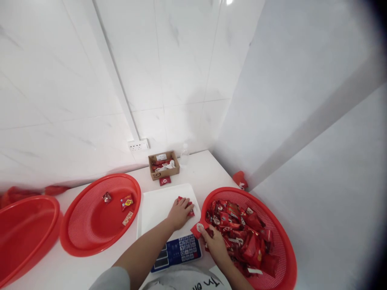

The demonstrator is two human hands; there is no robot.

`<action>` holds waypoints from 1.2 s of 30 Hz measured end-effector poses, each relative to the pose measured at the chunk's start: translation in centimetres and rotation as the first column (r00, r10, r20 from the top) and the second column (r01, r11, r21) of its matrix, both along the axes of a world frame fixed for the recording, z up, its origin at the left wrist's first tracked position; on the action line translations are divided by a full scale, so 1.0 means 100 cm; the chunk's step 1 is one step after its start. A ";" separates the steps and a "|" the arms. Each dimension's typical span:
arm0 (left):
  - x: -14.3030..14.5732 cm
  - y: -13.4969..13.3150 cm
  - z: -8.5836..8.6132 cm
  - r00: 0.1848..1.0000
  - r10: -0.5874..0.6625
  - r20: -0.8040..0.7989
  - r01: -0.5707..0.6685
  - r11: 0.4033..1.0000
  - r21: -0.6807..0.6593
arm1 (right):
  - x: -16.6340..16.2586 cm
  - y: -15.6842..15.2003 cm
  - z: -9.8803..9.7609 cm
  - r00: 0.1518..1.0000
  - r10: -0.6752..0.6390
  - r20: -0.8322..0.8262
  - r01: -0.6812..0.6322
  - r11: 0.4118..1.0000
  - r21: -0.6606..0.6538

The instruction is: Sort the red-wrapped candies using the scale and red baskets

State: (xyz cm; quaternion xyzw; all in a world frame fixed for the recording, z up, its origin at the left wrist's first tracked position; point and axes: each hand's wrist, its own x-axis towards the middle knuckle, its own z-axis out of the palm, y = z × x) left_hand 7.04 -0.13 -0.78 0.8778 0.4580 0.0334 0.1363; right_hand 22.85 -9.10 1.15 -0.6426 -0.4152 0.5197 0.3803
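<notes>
My left hand (pixel 179 214) is over the right part of a digital scale's white pan (pixel 155 209). Its fingers curl down over a small red packet (pixel 191 212), partly hidden beneath them. Just below, at the rim of a red basket, my right hand (pixel 215 245) pinches another red packet (pixel 197 229) with a pale round mark between thumb and fingers. That red mesh basket (pixel 284 241) holds a heap of red wrapped packets (pixel 238 229). The scale's blue keypad (pixel 184 250) shows between my forearms.
To the left, a second red basket (pixel 74 219) holds a few small packets. A further red basin (pixel 27 241) is beside it. Near the wall stand a small cardboard box (pixel 157 174) with packets, a loose red packet (pixel 165 181) and a clear bottle (pixel 184 155).
</notes>
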 end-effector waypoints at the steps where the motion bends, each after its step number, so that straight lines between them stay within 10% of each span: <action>1: -0.005 -0.003 0.000 1.000 0.005 -0.001 -0.005 1.000 0.012 | 0.000 0.000 0.000 1.000 -0.001 -0.004 0.001 1.000 -0.006; 18: -0.097 -0.046 0.018 0.858 0.435 0.273 -0.462 0.886 0.039 | -0.005 0.007 0.001 0.950 0.241 0.200 -0.260 0.963 0.073; 26: -0.169 -0.037 0.052 0.617 0.687 0.383 -0.763 0.642 0.077 | -0.047 0.031 0.013 0.917 0.397 0.050 -0.395 0.918 -0.031; 31: -0.200 -0.044 0.052 0.500 0.798 0.338 -0.857 0.513 0.056 | -0.062 0.045 0.016 0.960 0.244 -0.136 -0.258 0.962 -0.095; 36: -0.195 -0.068 0.033 0.558 0.788 0.261 -0.827 0.552 0.102 | -0.056 0.044 0.002 0.982 0.102 -0.159 -0.127 0.980 -0.152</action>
